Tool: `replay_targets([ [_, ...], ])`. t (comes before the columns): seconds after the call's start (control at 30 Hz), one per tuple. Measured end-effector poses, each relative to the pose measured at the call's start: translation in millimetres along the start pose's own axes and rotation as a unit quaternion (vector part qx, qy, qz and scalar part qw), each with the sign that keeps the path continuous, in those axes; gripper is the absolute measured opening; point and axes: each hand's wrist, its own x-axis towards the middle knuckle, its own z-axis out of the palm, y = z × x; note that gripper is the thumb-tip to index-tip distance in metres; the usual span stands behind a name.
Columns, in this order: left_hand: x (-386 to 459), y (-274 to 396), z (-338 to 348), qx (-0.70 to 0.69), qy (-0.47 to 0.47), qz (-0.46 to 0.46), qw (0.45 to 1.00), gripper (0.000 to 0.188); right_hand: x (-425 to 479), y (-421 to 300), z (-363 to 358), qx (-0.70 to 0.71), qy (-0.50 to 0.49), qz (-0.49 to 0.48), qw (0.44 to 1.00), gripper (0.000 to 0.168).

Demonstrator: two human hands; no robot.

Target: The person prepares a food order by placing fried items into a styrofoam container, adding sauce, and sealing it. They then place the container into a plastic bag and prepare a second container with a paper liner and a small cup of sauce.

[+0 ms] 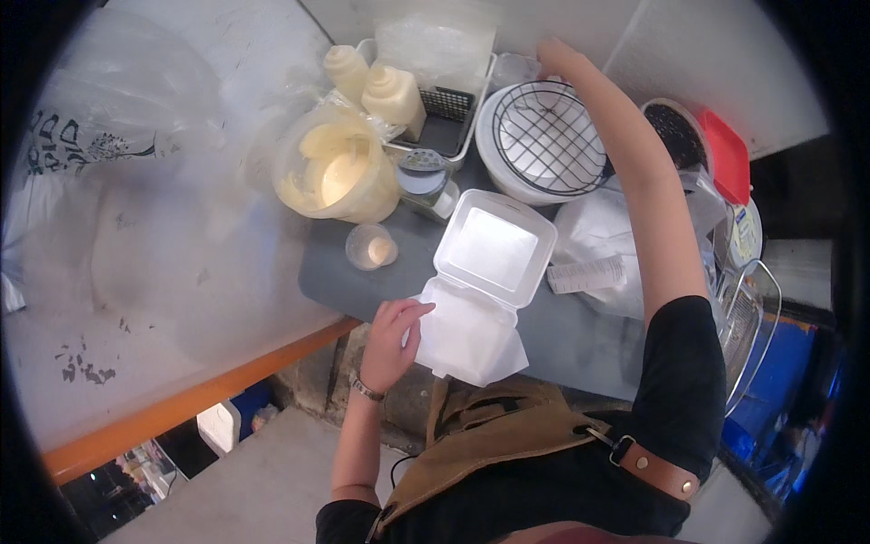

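An open white foam takeout box (496,248) lies on the grey table, its lid tipped back. White paper (469,333) lines its base and sticks out past the rim. My left hand (397,336) touches the paper at the box's left edge, thumb and fingers apart. My right hand (561,58) reaches to the back, behind a white round tub (496,156) with a black wire rack (550,136) on top. A clear plastic item (515,69) is beside its fingers; whether the hand holds anything is not clear. A small clear cup (370,246) with pale orange sauce stands left of the box.
A large tub of creamy sauce (340,170), squeeze bottles (394,95) and a shaker-topped jar (421,177) stand at the back left. Plastic bags (598,231), a printed slip (586,274), a red tray (726,156) and a wire basket (744,333) are on the right.
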Motion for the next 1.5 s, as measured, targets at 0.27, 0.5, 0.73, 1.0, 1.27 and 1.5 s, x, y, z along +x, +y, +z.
replay_targets([
  [0.27, 103.7, 18.4, 47.8, -0.351, -0.064, -0.078, 0.931, 0.038, -48.2, 5.3, -51.7, 0.128, 0.062, 0.148, 0.979, 0.041],
  [0.5, 197.0, 36.5, 111.4, -0.463, 0.098, -0.194, 0.859, 0.042, -112.7, -13.3, -65.7, 0.525, 0.203, 0.184, 0.806, 0.051],
  [0.73, 237.2, 15.8, 120.3, -0.465, 0.066, -0.18, 0.864, 0.021, -227.9, -80.5, -73.1, 0.805, 0.263, -0.028, 0.531, 0.039],
  [1.0, 280.8, 80.3, -31.4, -0.105, 0.033, 0.053, 0.993, 0.021, -322.5, -128.2, -19.8, 0.789, 0.36, -0.003, 0.498, 0.027],
  [1.27, 398.9, 45.8, -145.6, 0.427, 0.271, 0.273, 0.818, 0.013, -306.7, -154.0, 41.1, 0.677, 0.309, 0.128, 0.656, 0.028],
  [1.5, 457.6, -9.4, -117.6, 0.458, 0.173, 0.345, 0.801, 0.032, -332.1, -172.9, 84.5, 0.707, 0.26, 0.133, 0.645, 0.028],
])
